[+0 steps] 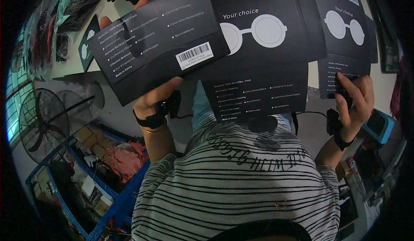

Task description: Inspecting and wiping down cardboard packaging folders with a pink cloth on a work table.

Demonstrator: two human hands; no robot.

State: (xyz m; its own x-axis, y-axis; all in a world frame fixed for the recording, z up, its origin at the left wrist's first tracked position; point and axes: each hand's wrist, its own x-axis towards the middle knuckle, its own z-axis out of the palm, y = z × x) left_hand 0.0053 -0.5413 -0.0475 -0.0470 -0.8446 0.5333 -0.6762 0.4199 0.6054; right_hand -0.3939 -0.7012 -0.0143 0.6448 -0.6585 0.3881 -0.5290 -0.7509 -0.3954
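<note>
A folded black cardboard sleeve (159, 64) with white print and a white barcode label is tilted in my left hand (157, 95). The thumb lies along its lower edge, and fingertips show at its upper left edge. Beside it, an unfolded black cardboard blank (269, 75) with a white glasses picture lies partly under the sleeve and overhangs the near table edge. Farther right is a similar black blank (345, 53). My right hand (357, 96) has its fingers curled over that blank's lower right corner, thumb below; the exact contact is partly hidden.
A pale table (148, 15) spans the top of the view, with plastic-wrapped bundles (47, 30) at far left. A standing fan (45, 127) is on the left, above blue-framed bins (114, 198) of scraps. A blue container (381, 127) stands low on the right.
</note>
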